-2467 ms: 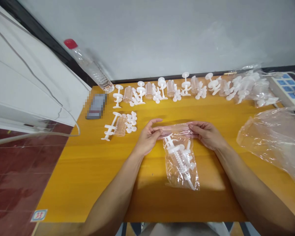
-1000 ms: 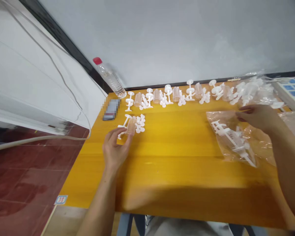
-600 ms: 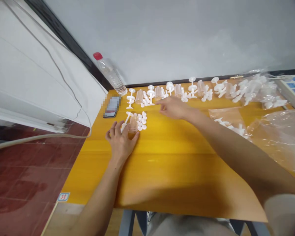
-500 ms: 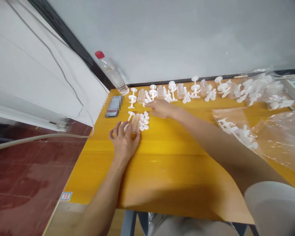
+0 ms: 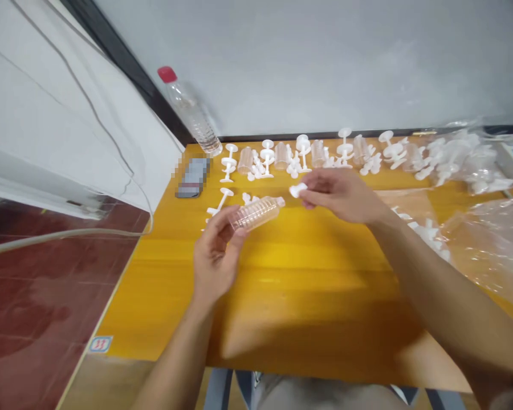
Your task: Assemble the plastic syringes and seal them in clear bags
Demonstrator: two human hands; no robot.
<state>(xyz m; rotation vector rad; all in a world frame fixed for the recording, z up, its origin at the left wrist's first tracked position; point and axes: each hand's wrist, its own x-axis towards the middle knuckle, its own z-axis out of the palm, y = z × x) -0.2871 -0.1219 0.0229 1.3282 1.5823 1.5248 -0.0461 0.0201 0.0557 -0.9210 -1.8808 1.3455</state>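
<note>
My left hand (image 5: 214, 256) is closed around the wide end of a clear ribbed plastic barrel (image 5: 260, 213), which tilts with its narrow tip up to the right. Between thumb and fingers, my right hand (image 5: 342, 196) pinches a small white plastic piece (image 5: 297, 189), a short gap away from that tip. Beyond my left hand a white stemmed plastic part with discs (image 5: 226, 196) lies on the table. Several small white pieces (image 5: 248, 199) show behind the barrel, partly hidden by it.
Along the back edge runs a row of clear barrels (image 5: 245, 161) and white disc parts (image 5: 267, 158). A red-capped bottle (image 5: 192, 117) leans at the back left by a phone (image 5: 193, 176). Clear plastic bags (image 5: 491, 239) lie at right on the wooden table (image 5: 282, 319).
The clear barrel has been lifted off the table and tilted by my left hand. My right hand has moved right and now holds a small white piece.
</note>
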